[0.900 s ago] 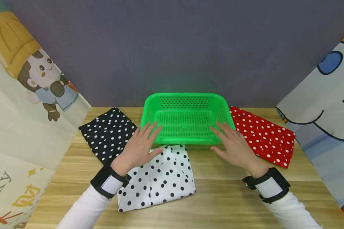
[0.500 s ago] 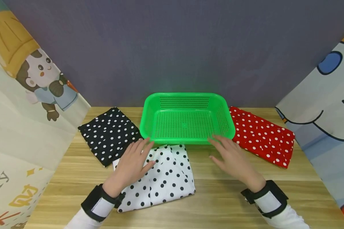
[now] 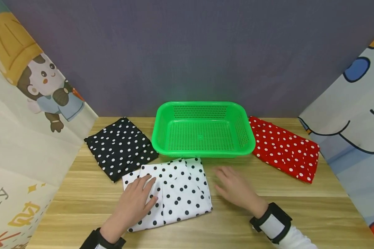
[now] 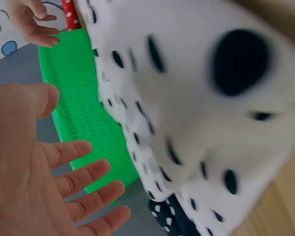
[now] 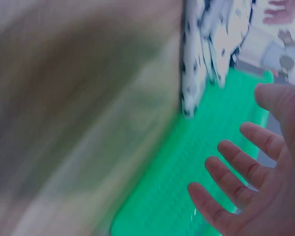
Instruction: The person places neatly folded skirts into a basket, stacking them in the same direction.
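A folded white cloth with black dots (image 3: 182, 193) lies on the table in front of the green basket (image 3: 202, 154). Over its left part is my left hand (image 3: 134, 200), palm down with fingers spread and nothing held. In the left wrist view the fingers (image 4: 91, 177) are relaxed, a little apart from the white cloth (image 4: 187, 98). Just right of the cloth is my right hand (image 3: 237, 188), low over the wooden table (image 3: 237, 224). The right wrist view shows its fingers (image 5: 231, 182) loosely extended, holding nothing, in front of the basket (image 5: 172, 187).
A folded black cloth with white dots (image 3: 121, 148) lies left of the basket, close to the white cloth's corner. On the right is a folded red dotted cloth (image 3: 286, 152). A dark grey wall (image 3: 199, 52) rises behind; printed curtains (image 3: 25, 155) flank the table.
Both hands have drawn back from the basket's front rim toward the person. The left now hovers over the white cloth; the right has moved inward, toward that cloth's right edge. The cloths and basket have stayed put.
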Demonstrator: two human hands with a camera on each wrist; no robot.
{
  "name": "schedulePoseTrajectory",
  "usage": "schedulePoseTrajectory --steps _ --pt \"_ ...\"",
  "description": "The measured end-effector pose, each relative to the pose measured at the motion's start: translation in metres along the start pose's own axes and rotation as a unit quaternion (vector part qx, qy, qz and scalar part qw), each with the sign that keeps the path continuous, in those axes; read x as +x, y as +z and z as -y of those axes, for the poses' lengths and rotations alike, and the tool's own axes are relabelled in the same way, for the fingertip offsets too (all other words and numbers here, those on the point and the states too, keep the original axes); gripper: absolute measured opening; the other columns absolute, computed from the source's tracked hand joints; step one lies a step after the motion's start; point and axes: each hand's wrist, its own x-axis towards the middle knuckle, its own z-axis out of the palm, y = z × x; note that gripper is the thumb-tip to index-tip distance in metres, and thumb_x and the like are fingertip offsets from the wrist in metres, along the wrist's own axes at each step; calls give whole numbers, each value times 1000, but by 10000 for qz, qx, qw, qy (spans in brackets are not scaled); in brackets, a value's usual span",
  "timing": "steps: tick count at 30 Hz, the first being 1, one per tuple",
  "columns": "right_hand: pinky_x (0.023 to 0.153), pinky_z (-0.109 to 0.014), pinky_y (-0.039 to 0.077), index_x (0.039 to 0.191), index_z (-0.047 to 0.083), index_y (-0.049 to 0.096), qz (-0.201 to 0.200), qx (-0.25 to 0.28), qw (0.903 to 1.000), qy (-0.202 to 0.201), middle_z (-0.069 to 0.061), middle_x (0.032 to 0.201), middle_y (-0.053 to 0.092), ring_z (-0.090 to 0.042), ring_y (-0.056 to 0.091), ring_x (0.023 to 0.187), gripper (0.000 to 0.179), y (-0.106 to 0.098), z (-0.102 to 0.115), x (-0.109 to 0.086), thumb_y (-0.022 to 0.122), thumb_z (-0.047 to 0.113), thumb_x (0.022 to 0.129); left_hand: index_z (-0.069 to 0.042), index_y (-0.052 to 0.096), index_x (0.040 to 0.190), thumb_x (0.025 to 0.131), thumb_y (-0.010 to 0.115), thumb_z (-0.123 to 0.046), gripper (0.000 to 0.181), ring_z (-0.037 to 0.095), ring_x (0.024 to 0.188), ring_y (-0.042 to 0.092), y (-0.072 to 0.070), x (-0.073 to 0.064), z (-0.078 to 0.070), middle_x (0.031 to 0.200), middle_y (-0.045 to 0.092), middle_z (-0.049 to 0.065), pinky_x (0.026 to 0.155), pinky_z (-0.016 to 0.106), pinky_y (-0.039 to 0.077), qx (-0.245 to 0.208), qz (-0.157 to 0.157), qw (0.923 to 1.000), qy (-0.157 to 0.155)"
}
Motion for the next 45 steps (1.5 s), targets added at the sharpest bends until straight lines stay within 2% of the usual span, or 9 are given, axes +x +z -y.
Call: schedulePoseTrajectory --steps 5,11,18,23,33,37,45 --pt "89 -44 47 125 11 55 279 162 9993 -185 -10 119 57 -27 55 108 51 16 13 5 68 30 80 -5 53 125 82 63 -36 54 31 114 48 3 -13 8 125 51 15 94 47 40 60 -61 9999 -59" --pt "91 -47 45 129 14 52 677 280 9972 -169 -12 124 54 -29 53 111 53 23 24 12 65 33 82 -2 57 119 80 66 -33 50 32 110 50 4 -25 17 120 53 15 92 47 42 49 -156 9996 -222" --pt "91 -48 45 134 15 47 1261 248 9917 -95 -14 131 49 -32 51 115 55 28 30 16 60 37 86 -3 59 115 75 70 -32 50 31 106 54 9 -33 21 117 55 14 88 46 46 12 216 9988 -446" --pt "89 -46 46 131 11 49 1416 242 9896 -101 -15 128 51 -32 51 113 53 29 33 17 61 34 85 -4 60 114 74 70 -32 50 30 105 55 15 -35 22 118 55 13 86 45 47 -9 468 9976 -516" --pt "89 -47 46 127 9 53 1528 202 9876 281 -13 125 53 -30 50 114 51 26 31 10 63 34 83 -5 58 118 75 70 -33 53 31 109 54 16 -30 15 122 53 13 92 45 44 -138 653 9965 -508" --pt "92 -46 44 127 7 53 1640 166 9847 574 -12 125 52 -29 49 116 53 24 26 4 63 35 83 -6 57 121 77 69 -35 54 31 112 53 17 -24 9 124 52 13 95 46 43 -232 765 9956 -482" --pt "97 -43 42 127 1 53 1660 176 9788 1187 -15 126 50 -29 48 117 56 16 18 -11 67 32 82 -3 56 120 78 68 -37 55 30 115 51 21 -11 -6 126 51 14 95 45 42 -425 776 9958 -229"
